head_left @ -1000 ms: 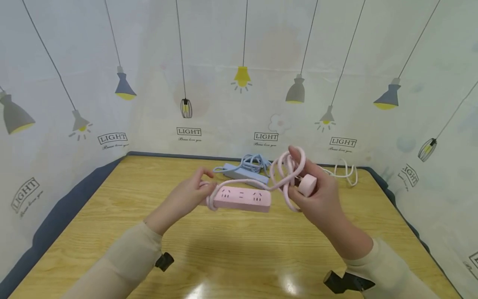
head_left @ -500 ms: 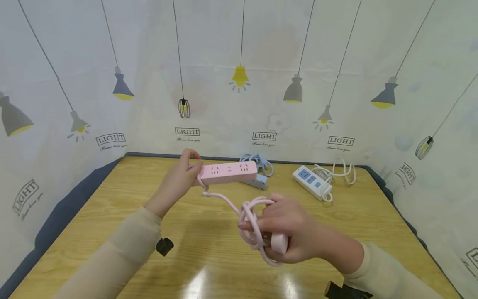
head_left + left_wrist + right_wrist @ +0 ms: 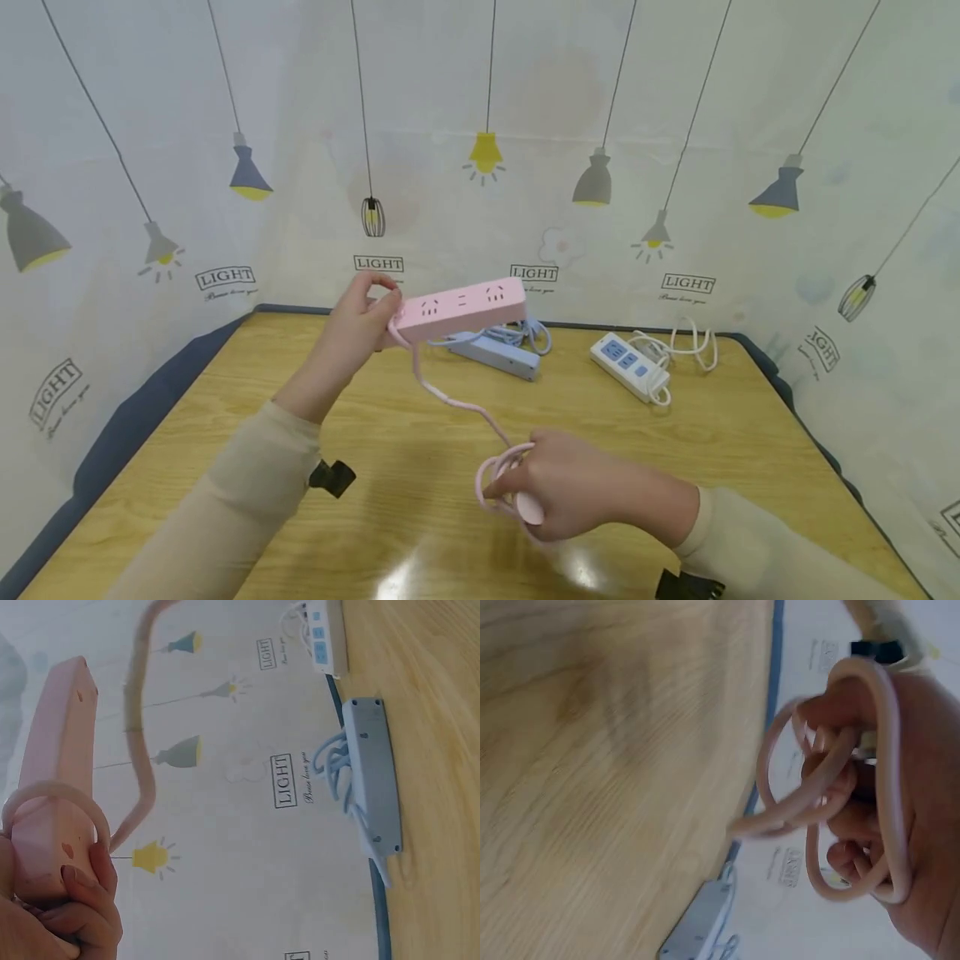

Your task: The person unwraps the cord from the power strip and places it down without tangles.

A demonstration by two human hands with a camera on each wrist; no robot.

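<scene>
My left hand (image 3: pixel 351 329) grips the near end of a pink power strip (image 3: pixel 461 308), held up off the table and tilted with its sockets facing me. In the left wrist view, one turn of pink cord (image 3: pixel 56 791) passes around the strip close to my fingers. My right hand (image 3: pixel 573 485), lower and nearer, holds the coiled pink cord (image 3: pixel 487 479) and its round plug (image 3: pixel 528 508). A loose stretch of cord (image 3: pixel 450 402) runs down between the two hands. The right wrist view has loops (image 3: pixel 889 780) lying over and between the curled fingers.
A blue power strip (image 3: pixel 495 357) with a bundled cord lies at the back middle of the wooden table (image 3: pixel 360 500). To its right is a white power strip (image 3: pixel 630 367) with blue sockets and a white cord. A lamp-printed curtain (image 3: pixel 450 225) stands behind.
The left hand has raised the pink strip up and away. The right hand has moved down and left with the coil and plug, drawing out the cord unwound from the strip.
</scene>
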